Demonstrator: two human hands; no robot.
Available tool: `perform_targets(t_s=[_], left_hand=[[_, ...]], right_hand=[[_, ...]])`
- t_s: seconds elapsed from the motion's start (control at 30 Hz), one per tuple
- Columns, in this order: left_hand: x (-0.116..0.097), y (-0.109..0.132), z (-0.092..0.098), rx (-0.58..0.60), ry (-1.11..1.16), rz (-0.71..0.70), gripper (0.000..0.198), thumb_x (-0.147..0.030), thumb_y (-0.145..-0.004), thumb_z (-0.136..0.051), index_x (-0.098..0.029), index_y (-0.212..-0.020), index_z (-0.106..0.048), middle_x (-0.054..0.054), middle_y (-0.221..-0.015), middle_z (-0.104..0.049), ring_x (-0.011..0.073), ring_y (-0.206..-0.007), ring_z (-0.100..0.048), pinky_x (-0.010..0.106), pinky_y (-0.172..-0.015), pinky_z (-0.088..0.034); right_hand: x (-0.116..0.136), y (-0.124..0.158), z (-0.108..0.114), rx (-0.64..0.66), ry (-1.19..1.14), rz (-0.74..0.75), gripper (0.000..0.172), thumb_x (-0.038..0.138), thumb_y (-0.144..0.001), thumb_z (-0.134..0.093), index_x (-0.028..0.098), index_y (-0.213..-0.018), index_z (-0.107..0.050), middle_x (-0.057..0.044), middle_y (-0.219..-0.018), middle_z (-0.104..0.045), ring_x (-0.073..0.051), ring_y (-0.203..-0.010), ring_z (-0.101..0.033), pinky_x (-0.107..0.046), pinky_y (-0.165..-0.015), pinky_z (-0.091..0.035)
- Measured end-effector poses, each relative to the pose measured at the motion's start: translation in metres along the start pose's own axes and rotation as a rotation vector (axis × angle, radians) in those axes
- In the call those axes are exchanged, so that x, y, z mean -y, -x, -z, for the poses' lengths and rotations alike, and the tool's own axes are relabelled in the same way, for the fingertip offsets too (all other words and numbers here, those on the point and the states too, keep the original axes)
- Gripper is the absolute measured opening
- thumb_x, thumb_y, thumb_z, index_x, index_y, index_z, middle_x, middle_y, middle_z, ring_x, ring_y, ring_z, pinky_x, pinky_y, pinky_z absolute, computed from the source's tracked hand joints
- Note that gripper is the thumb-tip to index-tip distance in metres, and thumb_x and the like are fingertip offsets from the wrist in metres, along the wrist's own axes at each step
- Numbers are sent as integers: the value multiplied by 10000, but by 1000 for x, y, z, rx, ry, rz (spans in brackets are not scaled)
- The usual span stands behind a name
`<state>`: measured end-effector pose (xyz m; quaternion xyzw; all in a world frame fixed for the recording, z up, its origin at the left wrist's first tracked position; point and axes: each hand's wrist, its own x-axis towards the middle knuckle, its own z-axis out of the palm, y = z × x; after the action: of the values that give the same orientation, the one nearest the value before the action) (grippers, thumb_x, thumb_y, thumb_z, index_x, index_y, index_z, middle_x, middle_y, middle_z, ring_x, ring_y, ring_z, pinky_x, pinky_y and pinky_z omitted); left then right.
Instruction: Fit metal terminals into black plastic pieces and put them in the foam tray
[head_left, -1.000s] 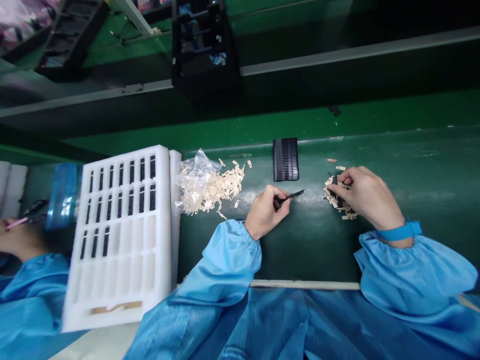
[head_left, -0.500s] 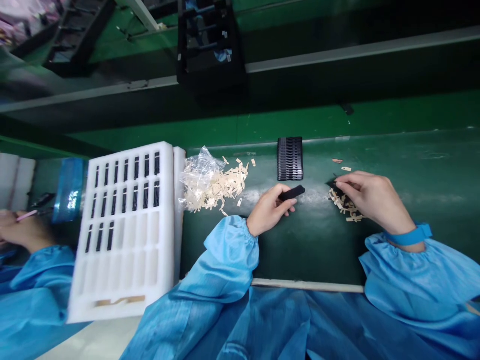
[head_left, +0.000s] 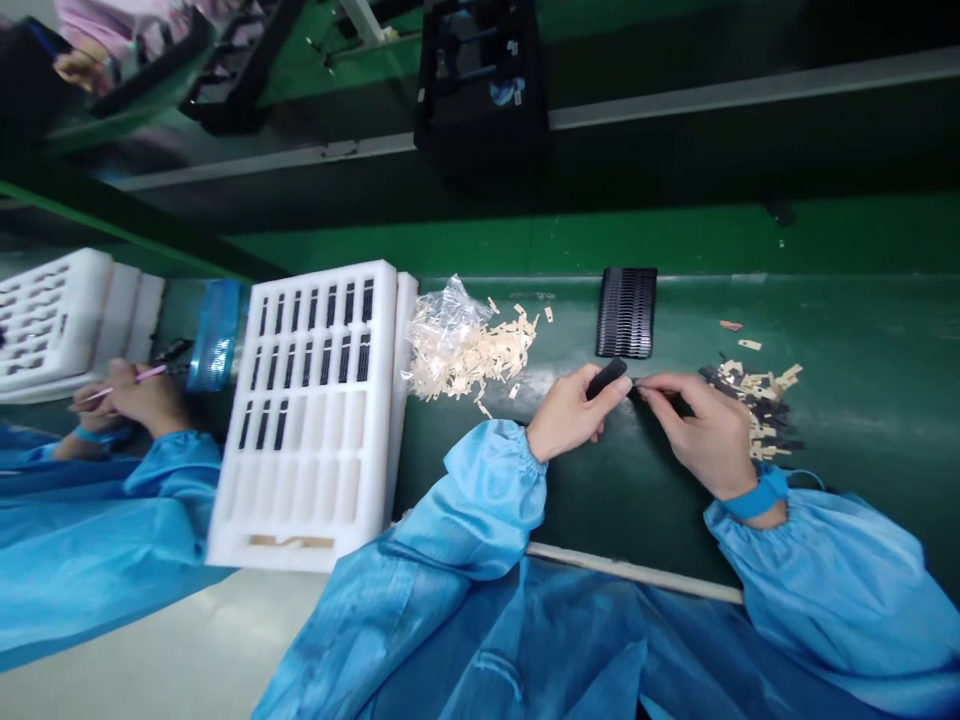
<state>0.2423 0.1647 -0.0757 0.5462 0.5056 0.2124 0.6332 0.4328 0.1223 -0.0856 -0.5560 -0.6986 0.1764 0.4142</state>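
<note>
My left hand (head_left: 571,412) is closed around a slim black bar-shaped part (head_left: 606,378), its far end sticking out past the fingers. Close beside it, my right hand (head_left: 694,420) pinches something small and dark (head_left: 636,384) near the bar; its kind is too small to make out. To the right of that hand lies a heap of small cream and black pieces (head_left: 761,405). Just beyond my left hand, a row of black bar-shaped parts (head_left: 627,312) stands packed side by side on the green bench.
A white foam tray (head_left: 300,500) with black parts in its upper slots stands left. Beside it, cream tabs (head_left: 495,350) spill from a clear plastic bag (head_left: 452,310). A co-worker's hands (head_left: 142,395) hold a pink pen-like tool at far left. A black bin (head_left: 480,130) sits on the shelf.
My right hand has moved left from the heap of pieces to the bar in my left hand, bringing a small dark piece. The camera view has swung left.
</note>
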Motion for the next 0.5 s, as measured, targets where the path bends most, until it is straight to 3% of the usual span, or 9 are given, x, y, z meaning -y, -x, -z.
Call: perform_targets(t_s=[0.13,0.23,0.33,0.4,0.5], left_hand=[[-1,-2,1,-3,53,-25,342,-516,-932,-612,-198,-855,-514,-74,-508,-531,84,-411,-513,188,-430,-396],[-1,-3,2,-49,73,-58,263,-439,-923,-621,-187,-900,-551,-80,-520,-521,80,-421,-503,189,-439,-395],[1,-4,4,-72,16,-90,252,-428,-921,-623,-179,-919,-584,-78,-544,-520,77,-436,-505,195,-454,-389],[3,-4,3,-81,-32,-112,245,-419,-916,-633,-177,-903,-601,-74,-558,-521,74,-456,-501,199,-472,-377],[5,-4,1,-123,-65,-145,232,-402,-910,-640,-177,-869,-603,-68,-577,-522,75,-501,-498,207,-515,-376]], right_hand=[[-3,4,-3,47,-59,81,157,143,-976,-633,252,-1044,-723,-50,-1036,-787,-207,-977,-749,-368,-917,-589],[-3,-1,0,116,-249,-132,127,265,-950,-701,248,-1076,-706,-63,-1059,-775,-215,-957,-744,-379,-880,-607],[-2,-9,5,231,-451,-399,258,427,-938,-704,219,-1090,-695,-63,-950,-754,-182,-770,-715,-323,-697,-604],[-2,-12,7,294,-470,-460,289,486,-935,-687,205,-995,-714,-50,-852,-715,-149,-662,-650,-284,-598,-552],[0,-13,7,319,-470,-491,333,528,-902,-712,196,-908,-706,-39,-800,-678,-132,-630,-594,-268,-561,-505]])
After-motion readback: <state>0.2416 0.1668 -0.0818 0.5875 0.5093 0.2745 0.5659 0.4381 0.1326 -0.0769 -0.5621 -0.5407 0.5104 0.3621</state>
